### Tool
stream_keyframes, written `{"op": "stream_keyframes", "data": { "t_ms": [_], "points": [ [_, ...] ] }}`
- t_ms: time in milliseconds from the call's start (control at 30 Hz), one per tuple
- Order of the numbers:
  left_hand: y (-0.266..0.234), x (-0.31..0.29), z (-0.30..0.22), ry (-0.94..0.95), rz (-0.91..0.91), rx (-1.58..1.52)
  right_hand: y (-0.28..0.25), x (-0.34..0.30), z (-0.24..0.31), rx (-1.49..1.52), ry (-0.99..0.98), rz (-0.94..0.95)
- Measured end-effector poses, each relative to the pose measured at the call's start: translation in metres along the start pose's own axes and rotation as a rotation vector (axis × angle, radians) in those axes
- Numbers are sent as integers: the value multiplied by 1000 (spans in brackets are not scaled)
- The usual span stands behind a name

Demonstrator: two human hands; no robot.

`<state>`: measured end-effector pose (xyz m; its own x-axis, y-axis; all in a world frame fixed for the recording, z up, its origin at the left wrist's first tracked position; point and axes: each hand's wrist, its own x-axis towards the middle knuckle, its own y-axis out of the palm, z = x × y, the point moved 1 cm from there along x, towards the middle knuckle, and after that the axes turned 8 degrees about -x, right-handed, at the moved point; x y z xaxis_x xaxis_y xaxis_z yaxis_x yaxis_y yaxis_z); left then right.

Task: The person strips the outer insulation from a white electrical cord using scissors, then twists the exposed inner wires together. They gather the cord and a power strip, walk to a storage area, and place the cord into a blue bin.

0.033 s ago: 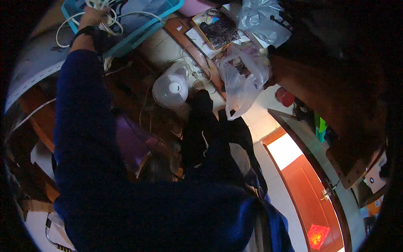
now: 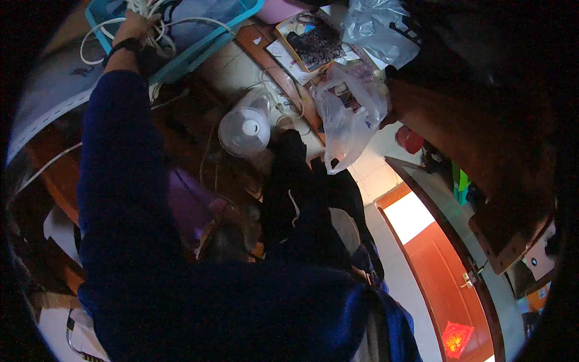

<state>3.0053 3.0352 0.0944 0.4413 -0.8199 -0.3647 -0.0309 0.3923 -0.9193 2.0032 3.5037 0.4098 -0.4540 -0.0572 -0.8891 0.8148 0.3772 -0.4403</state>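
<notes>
My left hand (image 2: 135, 26) reaches up to a teal plastic basket (image 2: 196, 55) at the top left, wearing a dark band at the wrist. Its fingers are closed round a bundle of white cable (image 2: 145, 7), partly cut off by the picture's top edge. Loops of the cable hang on both sides of the hand, one over the basket's left rim and one across to its right side. Of my right hand nothing shows.
A translucent round bin (image 2: 242, 137) stands on the floor by my legs. A clear plastic bag (image 2: 353, 123) hangs to its right, below a shallow box (image 2: 310, 47) and a grey plastic bag (image 2: 380, 33). A wooden door (image 2: 443, 265) is at the lower right.
My left hand has shifted very slightly, and the cable loops with it. Its hold on the cable is the same.
</notes>
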Motion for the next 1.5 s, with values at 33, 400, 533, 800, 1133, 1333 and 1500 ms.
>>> {"op": "stream_keyframes", "data": {
  "t_ms": [33,400,533,800,1133,1333,1500],
  "points": [
    [13,1,-4,3,57,142,-1,-1,0,2,16,0],
    [61,36,15,-114,22,-371,-24,26,-9,34,76,41],
    [-23,-42,-28,104,-190,-269,-51,45,8,-25,-16,48],
    [-51,-275,-148,-186,-878,-973,-120,158,60,388,38,724],
    [261,-431,-431,-314,-113,-1641,-222,237,75,69,41,121],
    [441,-317,-472,-282,-2,-1389,-222,280,-22,268,152,197],
    [484,-226,-498,-463,113,-1068,-178,274,-9,-19,125,93]
  ]
}}
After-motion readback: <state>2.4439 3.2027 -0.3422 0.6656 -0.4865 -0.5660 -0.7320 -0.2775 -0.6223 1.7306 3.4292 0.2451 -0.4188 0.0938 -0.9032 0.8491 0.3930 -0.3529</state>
